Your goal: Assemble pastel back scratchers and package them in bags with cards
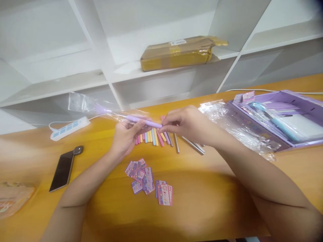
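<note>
A light purple stick (135,119) with a fanned, hand-like far end is held slanting above the table, partly inside a clear plastic sleeve (83,102). My left hand (127,136) is closed round its middle, thumb on top. At the near end of the stick, my right hand (183,122) pinches the tip between thumb and fingers. Below and behind my hands lies a row of coloured sticks (151,137) in pink, yellow, blue and purple, partly hidden. Several silver metal tubes (194,146) lie beside that row, under my right wrist.
Small printed cards (148,179) lie scattered on the wooden table (121,215). To the right are crumpled clear wrappers (242,131) and a purple box (300,101) with packaged items. A phone (62,170) and a power strip (70,128) lie left. A taped carton (176,55) sits on the shelf.
</note>
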The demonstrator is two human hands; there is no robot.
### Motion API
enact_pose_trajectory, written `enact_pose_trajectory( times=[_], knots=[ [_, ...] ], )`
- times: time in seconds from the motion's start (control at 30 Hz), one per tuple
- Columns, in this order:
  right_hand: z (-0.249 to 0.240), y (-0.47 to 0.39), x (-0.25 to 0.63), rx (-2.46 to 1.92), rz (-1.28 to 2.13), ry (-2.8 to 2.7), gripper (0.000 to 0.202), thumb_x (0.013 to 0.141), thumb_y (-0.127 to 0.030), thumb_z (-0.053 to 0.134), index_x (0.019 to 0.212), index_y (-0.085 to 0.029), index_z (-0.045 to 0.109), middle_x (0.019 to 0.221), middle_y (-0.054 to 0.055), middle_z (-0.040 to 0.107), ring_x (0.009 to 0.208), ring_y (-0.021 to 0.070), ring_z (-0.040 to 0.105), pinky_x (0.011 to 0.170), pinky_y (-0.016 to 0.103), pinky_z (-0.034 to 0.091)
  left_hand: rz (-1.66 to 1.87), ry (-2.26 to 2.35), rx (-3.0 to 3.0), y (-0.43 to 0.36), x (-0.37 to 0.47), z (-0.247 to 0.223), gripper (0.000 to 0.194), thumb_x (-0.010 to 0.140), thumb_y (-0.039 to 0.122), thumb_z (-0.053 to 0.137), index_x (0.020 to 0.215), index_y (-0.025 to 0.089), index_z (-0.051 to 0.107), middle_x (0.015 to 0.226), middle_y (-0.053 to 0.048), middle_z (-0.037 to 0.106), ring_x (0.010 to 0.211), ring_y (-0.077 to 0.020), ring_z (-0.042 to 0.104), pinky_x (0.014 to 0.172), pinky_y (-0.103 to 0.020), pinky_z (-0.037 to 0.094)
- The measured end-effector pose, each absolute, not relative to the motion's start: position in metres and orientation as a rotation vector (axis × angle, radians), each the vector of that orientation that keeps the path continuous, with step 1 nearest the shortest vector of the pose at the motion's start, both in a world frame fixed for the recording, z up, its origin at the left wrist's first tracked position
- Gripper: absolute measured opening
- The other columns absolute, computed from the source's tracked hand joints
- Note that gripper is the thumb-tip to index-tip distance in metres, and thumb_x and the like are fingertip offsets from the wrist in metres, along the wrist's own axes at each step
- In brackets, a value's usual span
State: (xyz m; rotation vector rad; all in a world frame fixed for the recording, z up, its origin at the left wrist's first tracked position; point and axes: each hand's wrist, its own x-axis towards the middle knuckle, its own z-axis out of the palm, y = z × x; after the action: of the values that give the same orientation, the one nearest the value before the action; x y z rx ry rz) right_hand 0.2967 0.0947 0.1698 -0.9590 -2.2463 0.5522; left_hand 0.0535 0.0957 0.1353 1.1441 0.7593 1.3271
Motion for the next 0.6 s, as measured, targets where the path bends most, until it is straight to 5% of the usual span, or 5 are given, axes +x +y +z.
enact_pose_trajectory(
  times=[0.17,0.4,0.6],
  knots=[
    [0.162,0.095,0.285,-1.032,0.608,-2.094,0.047,0.088,-0.063,0.087,0.086,-0.018,0.075,0.074,-0.001,0.069,0.063,0.0093,0.056,0.065,0.027,0.035,1.164,0.786,1.222,0.091,0.054,0.126,0.034,0.080,0.042,0.099,0.094,0.014,0.087,0.093,-0.010,0.086,0.075,-0.0162,0.079,0.077,-0.028,0.068],
    [0.157,0.093,0.278,-1.014,0.487,-2.134,0.034,0.080,-0.032,0.099,0.095,-0.018,0.072,0.086,-0.002,0.069,0.076,0.0109,0.060,0.070,0.025,0.037,0.996,0.800,1.388,0.097,0.047,0.121,0.034,0.085,0.044,0.095,0.100,0.015,0.087,0.081,-0.005,0.081,0.060,-0.0105,0.065,0.063,-0.024,0.056],
    [0.156,0.085,0.271,-1.021,0.472,-2.213,0.026,0.093,-0.029,0.088,0.089,-0.018,0.065,0.090,0.000,0.070,0.078,0.0125,0.058,0.071,0.027,0.034,0.933,0.845,1.502,0.100,0.041,0.129,0.038,0.086,0.049,0.094,0.098,0.014,0.086,0.085,-0.006,0.081,0.067,-0.0117,0.067,0.060,-0.022,0.051]
  ],
)
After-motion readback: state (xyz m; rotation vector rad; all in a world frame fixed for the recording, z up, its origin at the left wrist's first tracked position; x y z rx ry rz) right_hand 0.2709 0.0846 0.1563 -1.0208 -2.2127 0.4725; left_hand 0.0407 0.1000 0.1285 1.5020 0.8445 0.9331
